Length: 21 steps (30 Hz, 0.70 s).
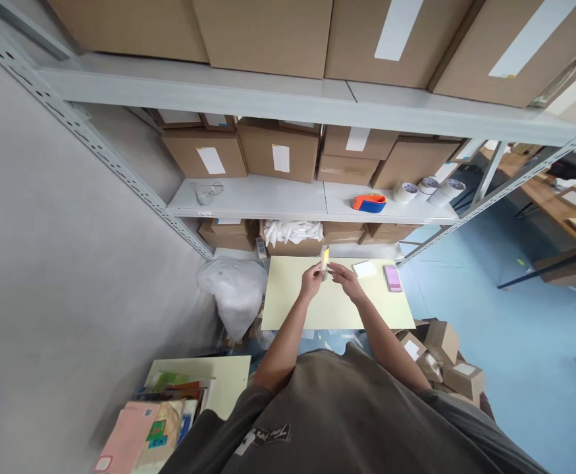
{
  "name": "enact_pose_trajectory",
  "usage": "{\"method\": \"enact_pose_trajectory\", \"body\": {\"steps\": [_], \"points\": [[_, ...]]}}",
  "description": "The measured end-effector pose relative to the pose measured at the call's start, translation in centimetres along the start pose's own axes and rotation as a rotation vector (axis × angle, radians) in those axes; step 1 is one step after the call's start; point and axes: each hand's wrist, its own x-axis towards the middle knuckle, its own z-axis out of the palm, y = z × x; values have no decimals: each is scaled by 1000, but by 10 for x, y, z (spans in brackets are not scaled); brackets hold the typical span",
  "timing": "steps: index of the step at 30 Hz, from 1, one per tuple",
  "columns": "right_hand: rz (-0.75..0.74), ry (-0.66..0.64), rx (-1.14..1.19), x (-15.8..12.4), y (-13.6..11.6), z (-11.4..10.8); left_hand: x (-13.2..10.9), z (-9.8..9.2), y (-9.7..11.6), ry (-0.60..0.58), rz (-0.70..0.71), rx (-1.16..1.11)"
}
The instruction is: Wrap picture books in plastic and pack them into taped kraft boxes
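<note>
Above the pale yellow table [288,313], my left hand [310,282] grips a small flat packet [325,258], white with a yellow upper part, held upright. Its exact kind is too small to make out. My right hand [347,283] is just to the right, fingers stretched toward the packet and apart from one another; whether a fingertip touches it I cannot tell. On the table beyond my right hand lies a white card-like piece [365,268]. A pink-purple stack [393,278] sits near the table's right edge.
Behind the table stands a grey metal shelf [288,191] with cardboard boxes [278,151], tape rolls [406,191] and an orange-blue item [369,203]. A translucent plastic bag [235,289] is at the left. Small boxes [440,342] pile up at the right; folders [130,428] lie lower left.
</note>
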Motion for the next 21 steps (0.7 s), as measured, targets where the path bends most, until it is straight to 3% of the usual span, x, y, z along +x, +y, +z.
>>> {"method": "enact_pose_trajectory", "body": {"steps": [4,6,10,15,21], "points": [[44,164,28,6,0,4,7,-29,7,-73,-34,-89],[83,108,92,8,-1,6,11,-36,6,-77,-80,-118],[91,50,147,7,-6,4,18,-34,-1,39,-101,-66],[85,92,148,4,-16,-14,18,-3,2,152,50,8],[31,-6,175,-2,-30,-42,13,53,6,-101,125,84]]}}
